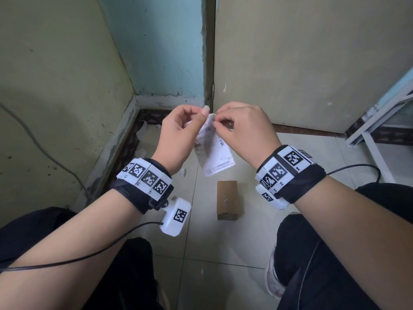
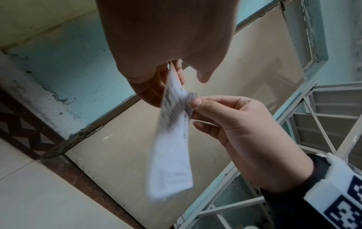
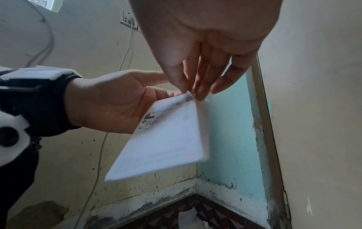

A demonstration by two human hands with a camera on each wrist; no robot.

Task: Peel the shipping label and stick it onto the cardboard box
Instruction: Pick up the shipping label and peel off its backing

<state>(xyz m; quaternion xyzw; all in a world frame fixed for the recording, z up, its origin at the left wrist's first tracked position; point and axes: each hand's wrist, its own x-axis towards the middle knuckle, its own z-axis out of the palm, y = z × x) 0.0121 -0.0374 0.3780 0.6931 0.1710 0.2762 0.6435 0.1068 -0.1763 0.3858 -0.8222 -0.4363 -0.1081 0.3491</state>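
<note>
Above a tiled floor (image 1: 223, 242), both hands work the top corner of a shipping label (image 1: 214, 151): the left hand (image 1: 178, 135) pinches one layer, while the right hand (image 1: 243, 128) has its fingers (image 3: 199, 93) clamped on the other. Peeling appears barely begun. Next, the layers must be drawn apart before the label reaches the cardboard box (image 1: 227, 199) standing on the floor below.

White printed shipping label (image 1: 214, 151) hangs above the small brown cardboard box (image 1: 227, 199) on the floor.
</note>
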